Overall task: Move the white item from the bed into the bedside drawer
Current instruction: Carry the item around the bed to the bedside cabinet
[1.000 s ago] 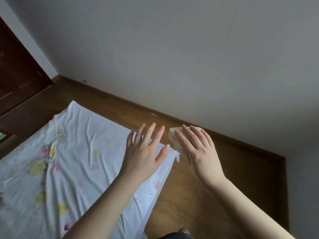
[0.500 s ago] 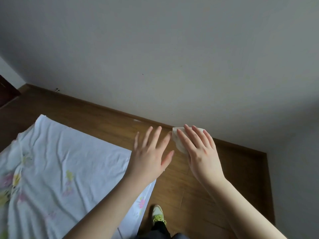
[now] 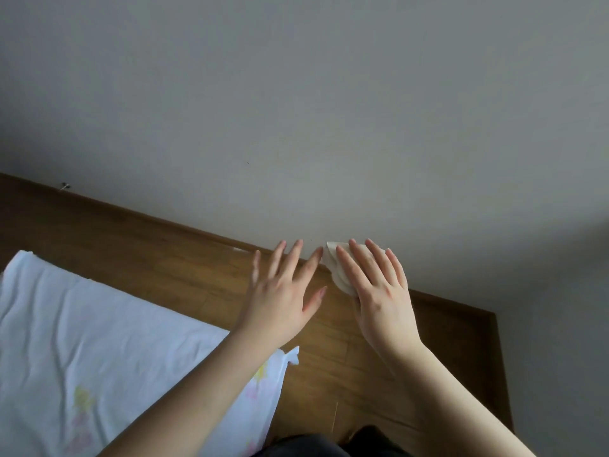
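My right hand (image 3: 375, 291) holds the white item (image 3: 336, 262), a small folded white piece that shows past my fingertips, in front of the wall's base. The fingers lie flat over it, so most of it is hidden. My left hand (image 3: 283, 291) floats just to its left, fingers spread, holding nothing. The bed (image 3: 82, 341), covered with a white flowered sheet, fills the lower left. No bedside drawer is in view.
A brown wooden floor (image 3: 171, 258) runs between the bed and a plain grey wall (image 3: 296, 110). A second wall (image 3: 560, 357) closes the room's corner at the right. Dark trouser cloth (image 3: 329, 446) shows at the bottom edge.
The view has swung right, away from the bed and a dark door at the left. Both hands have moved along with it toward the wall, the right one still holding the white item.
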